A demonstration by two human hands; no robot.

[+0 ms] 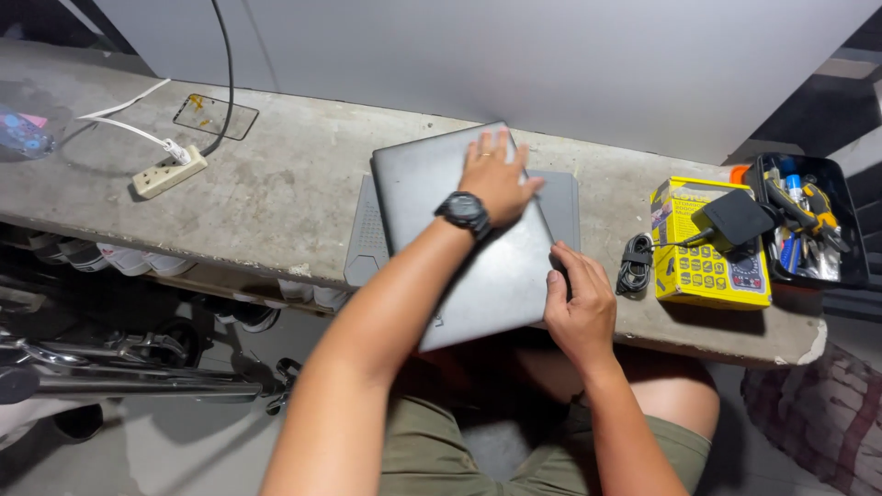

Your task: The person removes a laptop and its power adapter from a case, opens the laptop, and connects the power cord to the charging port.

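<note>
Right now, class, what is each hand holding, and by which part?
Left hand presses flat on the laptop lid; right hand grips its right edge.

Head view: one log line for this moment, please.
left hand: flat on grey panel | right hand: grips panel's right edge | panel: tilted over laptop base | bench: yellow box, tool tray

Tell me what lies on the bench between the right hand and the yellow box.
In the head view, a coiled black cable lies on the concrete bench between the right hand and the yellow box, close against the box's left side.
</note>
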